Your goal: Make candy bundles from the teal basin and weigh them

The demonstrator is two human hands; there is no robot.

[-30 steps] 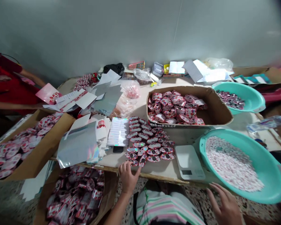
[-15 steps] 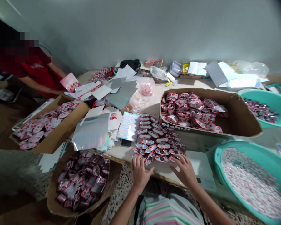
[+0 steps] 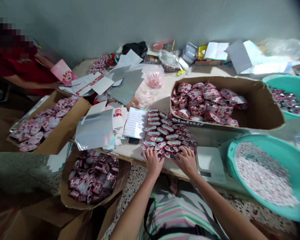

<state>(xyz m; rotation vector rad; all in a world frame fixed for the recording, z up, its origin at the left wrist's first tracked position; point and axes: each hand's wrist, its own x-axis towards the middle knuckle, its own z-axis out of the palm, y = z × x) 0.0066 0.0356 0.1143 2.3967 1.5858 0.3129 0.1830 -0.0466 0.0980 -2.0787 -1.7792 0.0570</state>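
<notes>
Rows of small red-and-pink printed packs (image 3: pixel 167 128), with silvery strips along their upper edges, stand close together on the table in front of me. My left hand (image 3: pixel 153 162) rests on the front left packs, fingers spread and thumb apart. On the front right of the group lies my right hand (image 3: pixel 188 162), its fingers bent over the packs and its thumb turned inward. Both hands touch packs without lifting any. The fingertips partly cover the nearest row. Left of the rows is a flat sheet with silvery strips (image 3: pixel 135 123).
Behind the rows stands a cardboard box (image 3: pixel 262 103) of similar packs. A white scale (image 3: pixel 210 165) and a turquoise tub (image 3: pixel 287 166) of small pieces are at right. Silver sheets (image 3: pixel 95 131) and a carton of packs (image 3: pixel 65 186) are at left. A person in red (image 3: pixel 27 73) works beyond.
Both hands have moved in closer on the front packs; my right hand has shifted left against them. The camera view has tipped down a little.
</notes>
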